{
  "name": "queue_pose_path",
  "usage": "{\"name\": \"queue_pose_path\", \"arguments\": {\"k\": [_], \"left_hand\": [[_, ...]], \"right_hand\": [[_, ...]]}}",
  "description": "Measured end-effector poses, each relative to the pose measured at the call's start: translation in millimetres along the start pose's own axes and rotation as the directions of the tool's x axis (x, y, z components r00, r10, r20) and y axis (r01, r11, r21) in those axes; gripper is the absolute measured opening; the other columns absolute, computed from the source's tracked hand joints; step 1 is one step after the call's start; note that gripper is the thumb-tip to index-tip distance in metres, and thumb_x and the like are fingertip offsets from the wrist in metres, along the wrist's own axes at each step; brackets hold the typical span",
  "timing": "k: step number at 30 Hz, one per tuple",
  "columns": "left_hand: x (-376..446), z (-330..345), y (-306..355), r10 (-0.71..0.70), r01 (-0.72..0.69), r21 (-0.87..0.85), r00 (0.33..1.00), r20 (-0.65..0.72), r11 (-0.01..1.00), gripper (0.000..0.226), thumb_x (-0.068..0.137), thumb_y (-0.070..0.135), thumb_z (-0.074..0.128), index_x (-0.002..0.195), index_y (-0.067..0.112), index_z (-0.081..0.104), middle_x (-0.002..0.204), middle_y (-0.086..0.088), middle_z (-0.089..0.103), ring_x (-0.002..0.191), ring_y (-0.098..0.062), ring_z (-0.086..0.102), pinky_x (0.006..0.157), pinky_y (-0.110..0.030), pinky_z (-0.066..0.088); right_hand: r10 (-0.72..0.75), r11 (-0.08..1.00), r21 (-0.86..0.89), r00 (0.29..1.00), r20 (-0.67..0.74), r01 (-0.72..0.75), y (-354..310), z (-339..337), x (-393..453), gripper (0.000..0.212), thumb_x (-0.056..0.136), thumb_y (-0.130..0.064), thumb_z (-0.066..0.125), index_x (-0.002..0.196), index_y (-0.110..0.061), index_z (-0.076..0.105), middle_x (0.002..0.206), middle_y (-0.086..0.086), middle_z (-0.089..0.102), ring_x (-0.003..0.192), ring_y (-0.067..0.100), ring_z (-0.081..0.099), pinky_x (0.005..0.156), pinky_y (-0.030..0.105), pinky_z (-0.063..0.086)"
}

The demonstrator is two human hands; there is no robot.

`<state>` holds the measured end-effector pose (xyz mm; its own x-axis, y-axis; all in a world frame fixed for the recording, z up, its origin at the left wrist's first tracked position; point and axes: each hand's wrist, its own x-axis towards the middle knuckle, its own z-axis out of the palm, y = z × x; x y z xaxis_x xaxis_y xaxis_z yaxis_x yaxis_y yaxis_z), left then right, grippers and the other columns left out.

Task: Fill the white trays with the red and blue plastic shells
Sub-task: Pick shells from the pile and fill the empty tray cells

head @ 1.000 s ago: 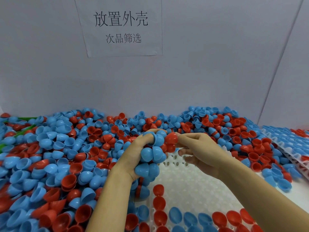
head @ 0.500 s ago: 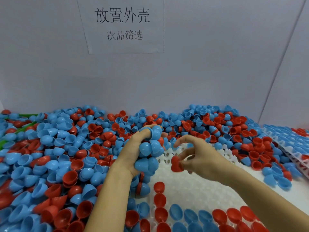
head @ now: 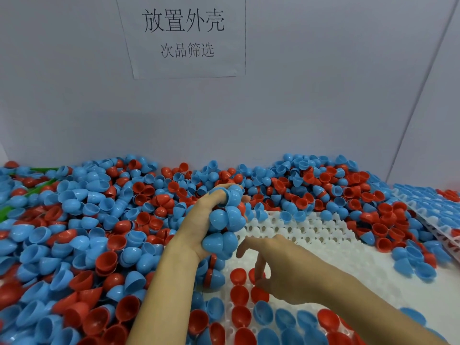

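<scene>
One red shell (head: 256, 275) now lowered onto tray (head: 311, 235) — right hand (head: 281, 265) dropped.

I'm looking at a factory sorting station: a heap of red and blue shells (head: 104, 220) against plain grey partition walls (head: 323, 95), white trays (head: 311, 235) laid out, and a printed Chinese work-instruction sign (head: 184, 36) taped up.

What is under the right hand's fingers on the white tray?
Under the right hand, its fingertips press a red shell into the white tray, beside other seated red shells. The palm hides whatever tray pockets lie beneath it.
</scene>
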<state>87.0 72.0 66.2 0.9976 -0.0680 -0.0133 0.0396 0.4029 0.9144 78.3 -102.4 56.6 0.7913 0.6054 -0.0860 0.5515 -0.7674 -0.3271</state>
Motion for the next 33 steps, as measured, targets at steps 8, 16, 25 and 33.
{"name": "queue_pose_path", "arguments": {"k": [8, 16, 25, 33], "left_hand": [[-1.3, -0.3, -1.0, 0.002, -0.002, -0.003, 1.0, 0.012, 1.0, 0.021, 0.098, 0.026, 0.05, 0.106, 0.019, 0.068, 0.1, -0.007, 0.075, 0.062, -0.01, 0.066, 0.053, -0.025, 0.054], [-0.6, 0.6, -1.0, -0.023, 0.026, -0.034, 0.997, 0.071, 0.999, 0.023, 0.067, 0.032, 0.07, 0.085, 0.022, 0.06, 0.079, -0.005, 0.053, 0.062, -0.013, 0.047, 0.057, -0.026, 0.043], [-0.8, -2.1, -6.5, -0.025, -0.006, 0.141, 0.975, 0.219, 0.99, 0.029, 0.072, 0.034, 0.069, 0.099, 0.023, 0.071, 0.09, -0.005, 0.069, 0.075, -0.017, 0.063, 0.072, -0.036, 0.056], [-1.2, 0.8, -6.3, 0.018, -0.064, 0.191, 0.972, 0.233, 0.98, 0.05, 0.062, 0.044, 0.07, 0.107, 0.021, 0.066, 0.095, -0.001, 0.073, 0.079, -0.012, 0.068, 0.068, -0.029, 0.056]], "right_hand": [[-0.029, 0.999, -0.038, 1.0, -0.008, 0.029, 2.8, 5.8, 2.9, 0.05, 0.089, -0.012, 0.069, 0.126, -0.039, 0.053, 0.1, -0.012, 0.072, 0.092, 0.009, 0.064, 0.075, 0.023, 0.053], [0.143, 0.933, 0.361, 0.922, -0.36, -0.003, 17.5, -16.1, 10.1, 0.013, 0.099, -0.024, 0.058, 0.103, -0.035, 0.065, 0.088, -0.013, 0.068, 0.072, 0.001, 0.066, 0.064, 0.018, 0.054], [0.209, 0.747, 0.657, 0.901, -0.38, 0.103, -0.2, -29.8, 17.5, 0.014, 0.095, -0.046, 0.058, 0.088, -0.042, 0.069, 0.079, -0.021, 0.069, 0.068, -0.003, 0.064, 0.052, 0.008, 0.045], [0.336, 0.504, 0.861, 0.904, -0.264, 0.064, 1.8, -33.2, 16.2, 0.017, 0.099, -0.026, 0.059, 0.095, -0.021, 0.075, 0.074, -0.011, 0.07, 0.067, 0.004, 0.059, 0.057, 0.019, 0.047]]}}
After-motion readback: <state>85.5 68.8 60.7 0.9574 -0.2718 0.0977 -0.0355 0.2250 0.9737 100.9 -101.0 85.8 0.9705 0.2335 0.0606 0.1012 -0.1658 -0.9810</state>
